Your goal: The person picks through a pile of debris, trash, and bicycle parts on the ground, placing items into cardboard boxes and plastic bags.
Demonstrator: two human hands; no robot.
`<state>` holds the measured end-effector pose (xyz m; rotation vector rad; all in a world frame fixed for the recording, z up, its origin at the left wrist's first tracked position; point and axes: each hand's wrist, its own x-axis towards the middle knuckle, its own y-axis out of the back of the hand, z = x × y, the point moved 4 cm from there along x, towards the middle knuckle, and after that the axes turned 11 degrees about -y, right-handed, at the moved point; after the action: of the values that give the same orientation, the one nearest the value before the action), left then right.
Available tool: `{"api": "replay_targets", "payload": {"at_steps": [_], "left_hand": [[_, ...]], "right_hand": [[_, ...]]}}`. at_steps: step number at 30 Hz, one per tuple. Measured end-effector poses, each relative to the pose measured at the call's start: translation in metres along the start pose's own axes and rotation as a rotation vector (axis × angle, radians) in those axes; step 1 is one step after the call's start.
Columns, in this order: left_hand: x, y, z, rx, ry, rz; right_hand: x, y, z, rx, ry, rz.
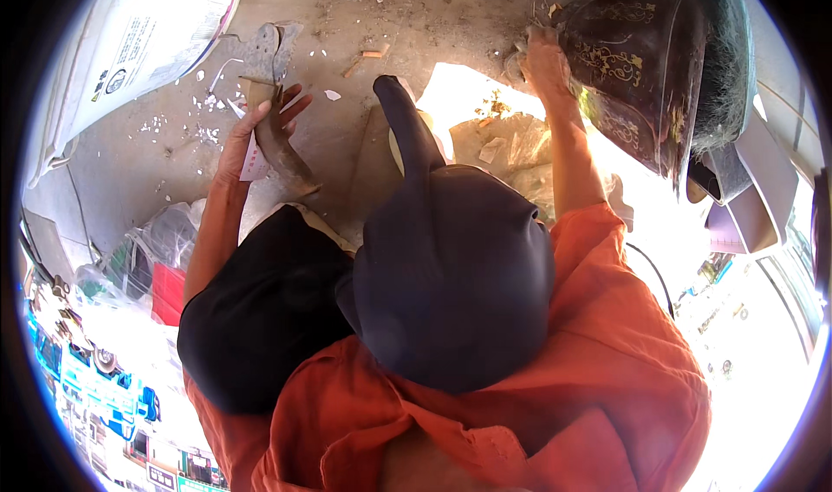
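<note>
My left hand [241, 137] holds a tool with a curved brown handle [284, 145] between the thumb and the outstretched fingers. At its far end is a worn grey metal piece [260, 48]. A white slip of paper with red marks [254, 161] hangs beside the same hand. Off to the right, my right hand [548, 59] is at the narrow end of a dark brown bin with gold ornaments [617, 59], which lies tilted on its side. Its fingers are curled; shadow and dark scraps hide what they grip.
A large white bucket [143, 37] lies at the far left. White chips and bits litter the dusty floor [347, 24]. Clear plastic [169, 236] and a red item [169, 293] lie left of my dark-clad knees [455, 267]. Behind the bin is a fuzzy greenish thing [728, 76].
</note>
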<state>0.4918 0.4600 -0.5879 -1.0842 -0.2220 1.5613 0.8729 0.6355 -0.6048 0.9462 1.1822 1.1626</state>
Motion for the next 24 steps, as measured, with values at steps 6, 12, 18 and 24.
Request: {"api": "replay_targets", "payload": {"at_steps": [6, 12, 18, 24], "left_hand": [[0.000, -0.003, -0.002, -0.069, 0.031, -0.025], [-0.003, 0.009, -0.002, -0.084, 0.001, -0.061], [-0.002, 0.006, -0.002, -0.210, -0.100, -0.013], [-0.007, 0.005, 0.003, -0.300, -0.177, 0.012]], "right_hand": [[0.008, -0.039, 0.027, 0.002, -0.020, -0.130], [-0.018, 0.015, -0.038, 0.368, -0.037, -0.474], [-0.042, 0.023, -0.157, 1.203, 0.031, -0.981], [-0.091, 0.044, -0.245, 1.320, 0.039, -1.448]]}}
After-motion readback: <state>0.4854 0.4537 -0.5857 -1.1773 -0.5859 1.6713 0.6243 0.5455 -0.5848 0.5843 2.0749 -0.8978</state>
